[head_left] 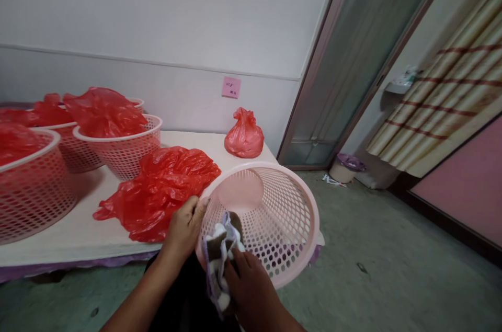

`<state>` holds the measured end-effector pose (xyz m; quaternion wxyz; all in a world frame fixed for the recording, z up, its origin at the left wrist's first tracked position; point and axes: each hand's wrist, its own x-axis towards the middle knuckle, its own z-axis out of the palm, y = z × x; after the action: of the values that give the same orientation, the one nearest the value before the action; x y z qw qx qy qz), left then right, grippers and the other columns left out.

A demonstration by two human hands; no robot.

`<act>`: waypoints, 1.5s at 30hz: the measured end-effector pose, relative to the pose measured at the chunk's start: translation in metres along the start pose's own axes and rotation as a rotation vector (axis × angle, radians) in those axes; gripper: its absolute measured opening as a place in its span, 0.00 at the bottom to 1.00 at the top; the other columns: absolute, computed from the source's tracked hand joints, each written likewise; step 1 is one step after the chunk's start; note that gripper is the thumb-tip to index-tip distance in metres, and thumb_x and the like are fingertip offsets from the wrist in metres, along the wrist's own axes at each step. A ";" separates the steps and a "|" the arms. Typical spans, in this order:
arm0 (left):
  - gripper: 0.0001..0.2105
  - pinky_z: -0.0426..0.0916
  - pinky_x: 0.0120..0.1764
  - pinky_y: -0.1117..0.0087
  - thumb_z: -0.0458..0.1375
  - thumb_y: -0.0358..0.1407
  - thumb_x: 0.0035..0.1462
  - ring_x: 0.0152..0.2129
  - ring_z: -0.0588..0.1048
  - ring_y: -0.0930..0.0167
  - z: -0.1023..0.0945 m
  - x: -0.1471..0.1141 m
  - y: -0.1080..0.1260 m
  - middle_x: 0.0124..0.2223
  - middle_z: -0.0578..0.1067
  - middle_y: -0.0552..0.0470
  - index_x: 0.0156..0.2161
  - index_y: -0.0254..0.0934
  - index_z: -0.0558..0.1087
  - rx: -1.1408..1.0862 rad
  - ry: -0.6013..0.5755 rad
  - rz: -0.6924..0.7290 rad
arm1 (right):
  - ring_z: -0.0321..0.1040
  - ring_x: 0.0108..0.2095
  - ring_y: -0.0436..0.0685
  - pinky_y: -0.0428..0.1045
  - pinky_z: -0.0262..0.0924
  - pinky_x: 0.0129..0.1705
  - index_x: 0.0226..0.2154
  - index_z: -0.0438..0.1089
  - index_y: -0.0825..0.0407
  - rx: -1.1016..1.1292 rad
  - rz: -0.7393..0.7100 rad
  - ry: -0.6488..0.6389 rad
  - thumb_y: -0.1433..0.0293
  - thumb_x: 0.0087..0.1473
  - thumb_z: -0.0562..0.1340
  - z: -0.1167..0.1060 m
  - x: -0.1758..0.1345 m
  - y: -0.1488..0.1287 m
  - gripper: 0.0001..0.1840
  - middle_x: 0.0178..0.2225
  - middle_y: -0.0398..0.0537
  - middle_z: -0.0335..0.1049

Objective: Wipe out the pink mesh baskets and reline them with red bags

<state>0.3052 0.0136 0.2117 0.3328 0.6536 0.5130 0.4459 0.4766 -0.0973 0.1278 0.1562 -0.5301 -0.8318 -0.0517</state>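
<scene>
A pink plastic basket (280, 206) is tipped toward me at the table's front edge, its mouth facing me. My left hand (187, 225) is closed on its left rim, thumb over the edge. In my right hand (247, 282) is a bunched cloth (221, 256) with brown and white patches and purple edging, held at the basket's lower left inside. Part of the cloth hangs down over the near rim. Just left of the basket, a loose heap of red plastic bags (168, 191) lies on the table.
Several pink baskets (117, 151) with red bags in them stand on the left of the white-covered table (94, 240). A tied red bag (244, 136) sits at the back by the wall. A small bin (345, 169) with a purple liner is on the floor at right, near a glass door (325, 76).
</scene>
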 end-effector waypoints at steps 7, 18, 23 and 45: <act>0.20 0.63 0.30 0.70 0.44 0.52 0.62 0.25 0.67 0.71 0.030 -0.051 -0.007 0.26 0.65 0.58 0.28 0.40 0.62 -0.143 -0.098 -0.100 | 0.62 0.48 0.61 0.58 0.61 0.50 0.49 0.65 0.50 0.571 0.225 0.227 0.77 0.52 0.57 -0.026 0.034 -0.013 0.21 0.49 0.54 0.64; 0.18 0.58 0.32 0.68 0.46 0.51 0.61 0.25 0.64 0.70 0.012 -0.046 -0.025 0.25 0.64 0.58 0.27 0.41 0.62 -0.004 -0.041 -0.044 | 0.67 0.45 0.69 0.60 0.62 0.44 0.41 0.74 0.57 -0.073 0.269 -0.352 0.78 0.57 0.54 -0.007 0.038 0.045 0.14 0.47 0.63 0.69; 0.19 0.56 0.32 0.67 0.46 0.51 0.60 0.24 0.63 0.70 0.014 -0.044 -0.021 0.24 0.63 0.58 0.25 0.42 0.60 0.038 -0.021 -0.024 | 0.68 0.44 0.67 0.57 0.62 0.44 0.36 0.75 0.55 -0.065 0.271 -0.349 0.78 0.53 0.57 -0.021 0.030 0.053 0.12 0.45 0.60 0.70; 0.19 0.62 0.30 0.70 0.45 0.51 0.62 0.24 0.65 0.71 0.029 -0.049 -0.020 0.26 0.64 0.58 0.28 0.40 0.63 -0.190 -0.073 -0.122 | 0.62 0.47 0.61 0.55 0.61 0.47 0.52 0.65 0.49 0.364 0.251 0.072 0.78 0.50 0.60 -0.011 0.032 -0.001 0.25 0.50 0.53 0.65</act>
<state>0.3210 -0.0280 0.1705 0.4382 0.6024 0.4948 0.4476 0.4659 -0.0729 0.1486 0.2843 -0.5901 -0.7489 0.1001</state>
